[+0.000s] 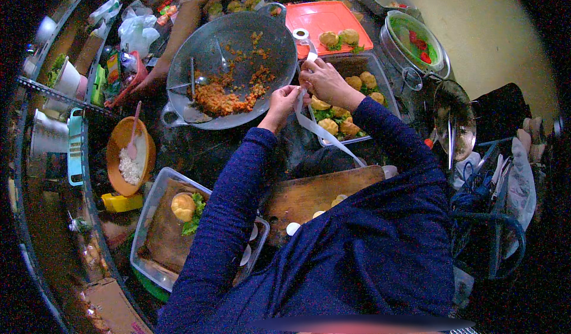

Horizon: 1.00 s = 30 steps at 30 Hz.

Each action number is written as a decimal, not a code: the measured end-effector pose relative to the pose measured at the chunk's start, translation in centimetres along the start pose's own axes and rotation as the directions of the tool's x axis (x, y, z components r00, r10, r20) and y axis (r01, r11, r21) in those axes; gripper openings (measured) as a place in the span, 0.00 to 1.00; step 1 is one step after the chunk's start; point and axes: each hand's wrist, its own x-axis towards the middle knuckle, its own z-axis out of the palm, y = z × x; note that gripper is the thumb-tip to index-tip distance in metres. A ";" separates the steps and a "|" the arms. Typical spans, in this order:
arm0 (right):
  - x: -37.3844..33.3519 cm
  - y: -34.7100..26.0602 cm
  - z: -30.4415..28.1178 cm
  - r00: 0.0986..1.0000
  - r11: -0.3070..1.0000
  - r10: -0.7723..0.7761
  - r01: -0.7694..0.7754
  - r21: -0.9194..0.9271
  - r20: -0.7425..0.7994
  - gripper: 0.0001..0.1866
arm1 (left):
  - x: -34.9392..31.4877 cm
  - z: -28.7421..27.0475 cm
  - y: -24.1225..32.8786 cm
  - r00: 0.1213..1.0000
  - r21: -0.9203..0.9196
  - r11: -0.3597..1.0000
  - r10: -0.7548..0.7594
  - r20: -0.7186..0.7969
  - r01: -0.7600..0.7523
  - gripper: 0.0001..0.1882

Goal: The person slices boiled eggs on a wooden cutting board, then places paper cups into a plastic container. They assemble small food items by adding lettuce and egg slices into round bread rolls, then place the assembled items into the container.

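My left hand (283, 105) pinches a long white strip (326, 133), its fingertips close against those of my right hand (326, 79). The strip hangs from my fingers and trails down to the wooden board (324, 194). Another length runs from my right hand up to a small white roll (301, 34), which lies by the orange lid (327, 23). Under my right hand stands a clear plastic container (389, 93) of golden, round filled pastries (328, 126) with green lettuce. Whatever my fingertips cover on the strip is hidden.
A large wok (178, 75) with orange-brown filling and utensils stands beyond my left hand. Another person's bare limb (178, 42) reaches past it. At left are an orange bowl (113, 149) of white food and a clear container (148, 215) with one pastry. A green-lined pot (395, 48) stands far right.
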 end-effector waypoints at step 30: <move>-7.5 -7.7 -4.3 0.928 0.114 0.125 -0.364 0.924 0.350 0.21 | -10.2 -0.9 11.3 0.964 0.043 0.991 0.115 0.239 -0.129 0.13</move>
